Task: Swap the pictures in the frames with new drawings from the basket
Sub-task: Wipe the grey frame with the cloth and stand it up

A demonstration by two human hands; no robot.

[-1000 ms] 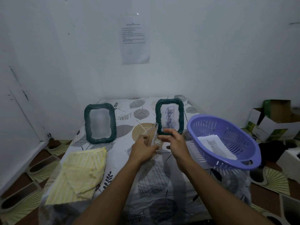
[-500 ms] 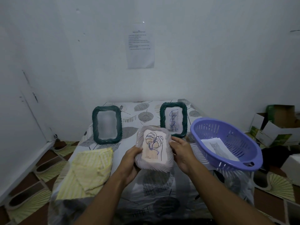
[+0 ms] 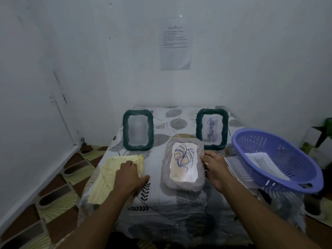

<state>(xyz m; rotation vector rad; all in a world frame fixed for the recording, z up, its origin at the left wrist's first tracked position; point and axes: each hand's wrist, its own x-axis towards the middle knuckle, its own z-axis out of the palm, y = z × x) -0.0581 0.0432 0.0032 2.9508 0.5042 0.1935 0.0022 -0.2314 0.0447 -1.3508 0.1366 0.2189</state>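
A pale grey frame (image 3: 183,184) holding a leaf drawing with blue scribble is tilted up over the middle of the table. My right hand (image 3: 214,168) grips its right edge. My left hand (image 3: 130,174) rests on the yellow cloth (image 3: 111,177) to the left, fingers curled on the fabric. Two dark green frames stand at the back: the left one (image 3: 138,130) shows a blank pane, the right one (image 3: 212,129) holds a blue scribble drawing. The purple basket (image 3: 280,157) at the right holds a sheet with a faint drawing (image 3: 267,164).
The table (image 3: 179,209) has a leaf-print cover. A white sheet (image 3: 235,164) lies under the basket. A printed note (image 3: 175,46) hangs on the back wall. Cardboard boxes (image 3: 323,133) sit at the far right; patterned floor tiles (image 3: 59,194) lie left.
The pale frame was lifted and turned to face me with both hands. My left hand then let go and moved left onto the yellow cloth; my right hand keeps the frame.
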